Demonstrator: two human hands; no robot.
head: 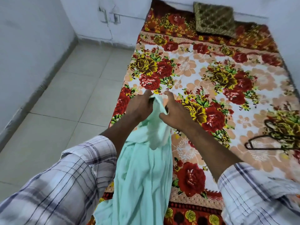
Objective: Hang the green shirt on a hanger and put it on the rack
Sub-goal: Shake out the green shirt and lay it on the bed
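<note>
Two hands on one garment: left hand (139, 109) gripping the bunched top of the green shirt (142, 176), right hand (176, 113) pinching the cloth just beside it, with the long body hanging over the bed's (203, 51) near left edge.

Best to spread the grip apart, find collar and shoulders, and shake the folds loose before reaching for a hanger. Dark hangers (266, 148) well apart on the bed's right side, so a reach across. Open tiled floor (73, 98) to the left for swinging the cloth. No rack in view.
</note>
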